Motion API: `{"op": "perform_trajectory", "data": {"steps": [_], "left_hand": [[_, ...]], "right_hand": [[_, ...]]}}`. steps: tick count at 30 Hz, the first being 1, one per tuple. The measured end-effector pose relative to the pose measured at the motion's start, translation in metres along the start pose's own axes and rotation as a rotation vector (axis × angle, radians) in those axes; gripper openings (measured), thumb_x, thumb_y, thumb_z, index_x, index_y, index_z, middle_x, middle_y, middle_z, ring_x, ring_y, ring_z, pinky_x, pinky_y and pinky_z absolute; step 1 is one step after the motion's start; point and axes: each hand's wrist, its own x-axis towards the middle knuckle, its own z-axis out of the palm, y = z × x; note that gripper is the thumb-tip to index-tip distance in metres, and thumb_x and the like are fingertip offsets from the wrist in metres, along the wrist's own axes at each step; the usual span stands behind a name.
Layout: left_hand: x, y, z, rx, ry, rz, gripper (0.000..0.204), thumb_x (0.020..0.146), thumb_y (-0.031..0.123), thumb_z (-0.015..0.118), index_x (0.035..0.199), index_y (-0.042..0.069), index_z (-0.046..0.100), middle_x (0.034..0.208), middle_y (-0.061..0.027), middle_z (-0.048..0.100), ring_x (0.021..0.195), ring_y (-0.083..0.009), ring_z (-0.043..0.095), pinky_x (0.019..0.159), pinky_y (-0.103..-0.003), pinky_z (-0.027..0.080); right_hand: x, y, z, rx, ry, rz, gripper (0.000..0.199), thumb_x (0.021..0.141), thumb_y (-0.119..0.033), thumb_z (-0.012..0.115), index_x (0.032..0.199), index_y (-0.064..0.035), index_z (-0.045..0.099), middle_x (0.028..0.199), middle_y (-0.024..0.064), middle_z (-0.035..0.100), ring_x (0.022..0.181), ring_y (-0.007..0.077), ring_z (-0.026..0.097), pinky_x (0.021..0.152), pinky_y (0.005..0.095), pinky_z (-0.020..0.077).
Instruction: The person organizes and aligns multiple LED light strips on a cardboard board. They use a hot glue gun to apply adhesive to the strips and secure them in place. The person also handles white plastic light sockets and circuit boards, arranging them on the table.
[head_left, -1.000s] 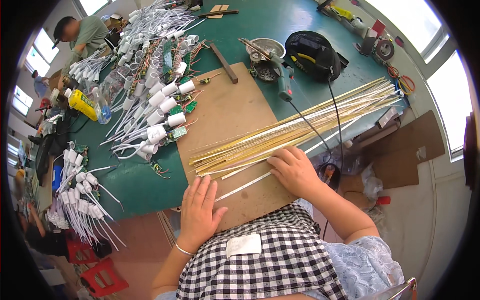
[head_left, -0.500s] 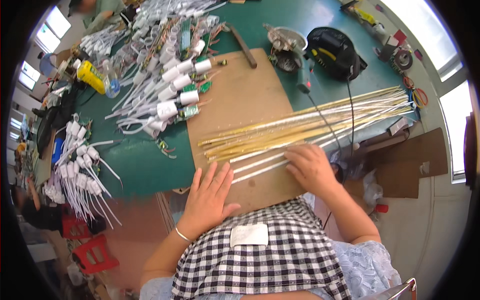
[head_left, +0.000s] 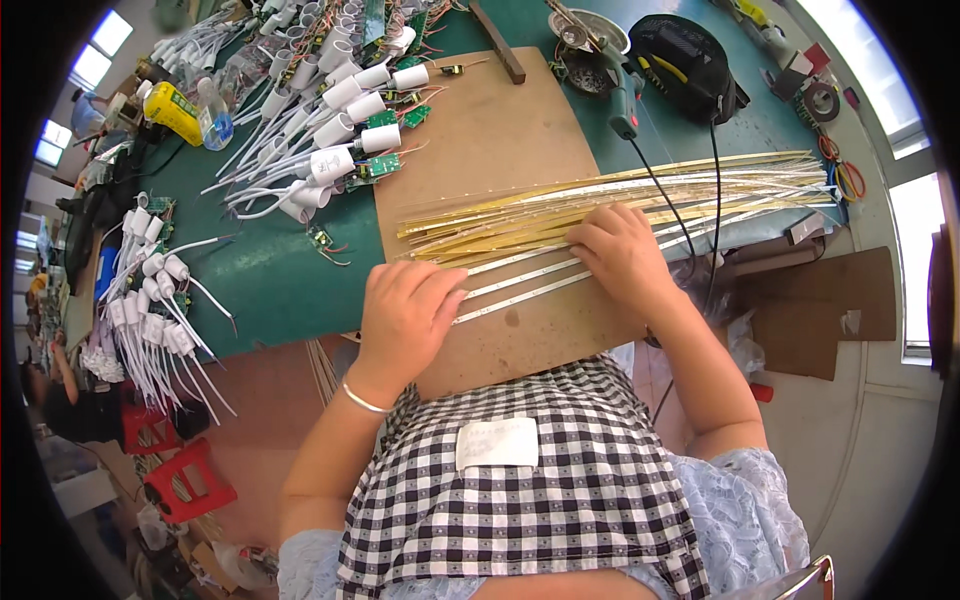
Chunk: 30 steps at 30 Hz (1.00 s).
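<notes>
The thin strips (head_left: 520, 215) lie across the cardboard (head_left: 540, 340) at the near edge of the bench (head_left: 270, 310), reaching toward its right edge. The left hand (head_left: 408, 315) bends its fingers together over their left ends, the right hand (head_left: 625, 250) likewise farther along; whether either pinches one, I cannot tell.

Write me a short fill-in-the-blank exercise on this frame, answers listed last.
1. The left hand and right hand are at thin strips lying partly on a ____ board.
2. The bracelet is on the ____ wrist.
3. The checked apron is black and ____.
4. The black bag lies to the ____ of the corded tool.

Missing words: brown; left; white; right.
</notes>
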Motion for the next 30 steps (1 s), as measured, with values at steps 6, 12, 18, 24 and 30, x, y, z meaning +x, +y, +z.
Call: {"op": "perform_trajectory", "data": {"steps": [6,12,18,24,30], "left_hand": [[0.026,0.004,0.013,0.13,-0.118,0.056,0.012,0.076,0.017,0.074,0.085,0.014,0.067,0.081,-0.0017,0.059,0.082,-0.0242,0.057,0.075,-0.039,0.04],[0.028,0.014,0.015,0.216,-0.167,-0.026,0.009,0.076,0.017,0.073,0.079,0.014,0.065,0.08,-0.0015,0.06,0.081,-0.0238,0.057,0.074,-0.039,0.04],[0.021,0.008,0.011,0.261,-0.097,0.063,0.009,0.073,0.014,0.072,0.075,0.014,0.063,0.077,0.0,0.058,0.078,-0.0213,0.056,0.072,-0.038,0.037],[0.004,0.002,-0.004,0.261,-0.096,0.025,0.009,0.072,0.013,0.072,0.075,0.014,0.063,0.077,0.0002,0.058,0.077,-0.0212,0.055,0.073,-0.037,0.037],[-0.004,0.0,-0.015,0.239,0.008,-0.039,0.009,0.076,0.01,0.072,0.083,0.011,0.065,0.085,-0.0017,0.064,0.078,-0.0226,0.058,0.075,-0.037,0.039]], "right_hand": [[0.003,0.004,0.0,0.029,0.058,0.032,0.005,0.084,-0.014,0.064,0.087,-0.0098,0.065,0.086,0.0046,0.062,0.091,0.0254,0.058,0.085,0.0386,0.0424],[0.0,0.011,-0.01,0.159,-0.013,0.022,0.009,0.084,-0.016,0.065,0.089,-0.0083,0.064,0.085,0.0075,0.064,0.09,0.0268,0.06,0.085,0.04,0.0436],[-0.005,0.011,0.0,-0.027,0.041,-0.079,0.008,0.079,-0.014,0.061,0.086,-0.0096,0.062,0.085,0.0042,0.057,0.086,0.0248,0.058,0.081,0.0373,0.0447],[-0.012,0.012,-0.01,-0.148,0.15,-0.19,0.01,0.074,-0.01,0.059,0.084,-0.0096,0.059,0.082,0.0036,0.053,0.082,0.0228,0.057,0.075,0.0364,0.0456],[-0.035,0.018,-0.004,-0.197,0.202,-0.167,0.019,0.069,-0.01,0.062,0.088,-0.0094,0.06,0.085,0.002,0.053,0.081,0.0202,0.057,0.068,0.0334,0.0496]]}}
